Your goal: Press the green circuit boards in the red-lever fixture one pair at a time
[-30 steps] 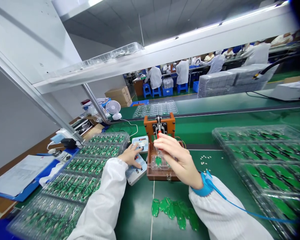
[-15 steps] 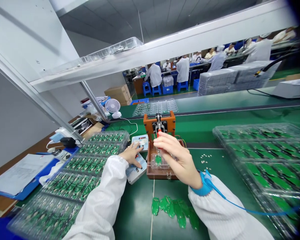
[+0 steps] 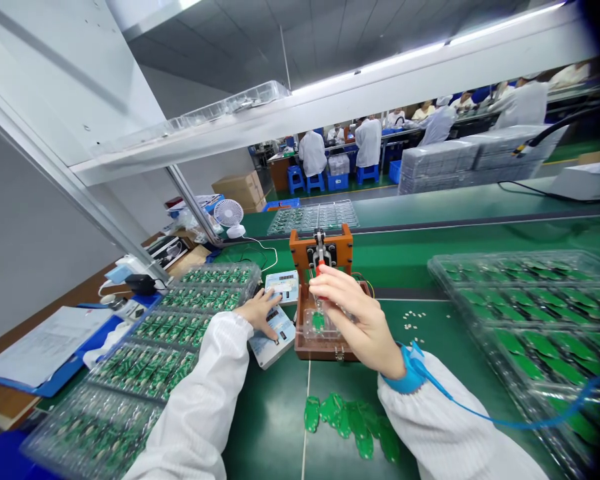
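My right hand is closed on the red handle of a toggle clamp on an orange and brown test fixture. Under the clamp, a green circuit board sits in the fixture's clear plate, partly hidden by that hand. My left hand lies with fingers spread over two pale blue meter boxes. Its thumb reaches the nearer box, and the fingertips meet the edge of the farther box. Several green boards lie in an overlapping row on the table in front of the fixture.
A clear tray of boards stands left, another tray right. Small pale pieces lie beside the fixture. A blue wrist strap cord trails from my right wrist. A fan and shelf are beyond; people in white work farther back.
The red digits lit on the meter boxes are now dark. My left hand has shifted slightly, while my right hand stays on the clamp handle. The whole view has tilted a little.
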Demonstrator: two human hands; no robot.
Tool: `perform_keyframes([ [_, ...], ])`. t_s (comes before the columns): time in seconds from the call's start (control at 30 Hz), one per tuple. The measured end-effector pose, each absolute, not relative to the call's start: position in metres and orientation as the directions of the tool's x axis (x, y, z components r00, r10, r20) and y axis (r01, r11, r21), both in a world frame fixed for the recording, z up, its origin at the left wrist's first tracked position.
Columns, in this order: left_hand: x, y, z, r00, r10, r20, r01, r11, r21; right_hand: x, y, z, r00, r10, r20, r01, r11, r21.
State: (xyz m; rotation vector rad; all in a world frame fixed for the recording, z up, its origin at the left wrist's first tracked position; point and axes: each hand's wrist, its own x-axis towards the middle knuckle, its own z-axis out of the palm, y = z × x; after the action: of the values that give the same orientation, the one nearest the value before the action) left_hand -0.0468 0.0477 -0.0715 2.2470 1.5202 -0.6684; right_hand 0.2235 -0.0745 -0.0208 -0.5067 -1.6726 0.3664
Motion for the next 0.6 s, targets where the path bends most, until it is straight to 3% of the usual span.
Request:
perform_keyframes([
  [0.47, -0.044, 0.049, -0.076, 0.299, 0.774, -0.558, 0.928, -0.373, -0.020, 0.223, -0.073, -0.021, -0.123, 0.508, 0.852, 0.129, 0.860, -0.494],
  [0.6, -0.040, 0.042, -0.062, 0.297, 0.802, -0.518, 0.948, -0.314, 0.058, 0.223, -0.072, -0.022, -0.109, 0.510, 0.853, 0.143, 0.857, -0.494],
])
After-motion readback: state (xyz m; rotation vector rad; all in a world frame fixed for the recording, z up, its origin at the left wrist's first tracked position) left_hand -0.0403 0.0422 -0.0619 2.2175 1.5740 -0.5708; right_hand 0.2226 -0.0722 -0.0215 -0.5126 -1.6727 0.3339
